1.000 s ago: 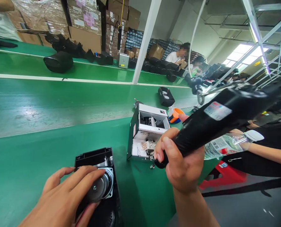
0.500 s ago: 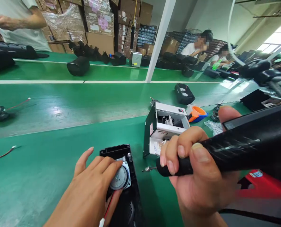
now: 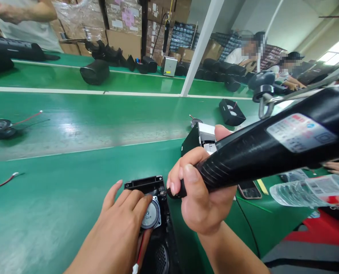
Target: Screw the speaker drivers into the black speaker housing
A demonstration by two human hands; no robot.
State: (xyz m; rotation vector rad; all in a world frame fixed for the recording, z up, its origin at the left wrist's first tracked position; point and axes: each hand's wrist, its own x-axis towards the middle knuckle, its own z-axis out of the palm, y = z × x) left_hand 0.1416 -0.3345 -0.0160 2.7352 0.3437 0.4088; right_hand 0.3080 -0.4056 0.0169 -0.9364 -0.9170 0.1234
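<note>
Our left hand [image 3: 115,228] lies at 7 o'clock of the view, with the fingers [image 3: 132,199] spread and pressing downward. Our right hand [image 3: 200,190] is at 5 o'clock, curled closed in a firm grip, and its bare forearm [image 3: 226,251] goes down to the bottom edge.

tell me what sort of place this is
Probably a speaker assembly line in a factory: a long green belt-covered workbench, rows of black plastic speaker housings on it, and stacked brown cardboard cartons behind.
</note>
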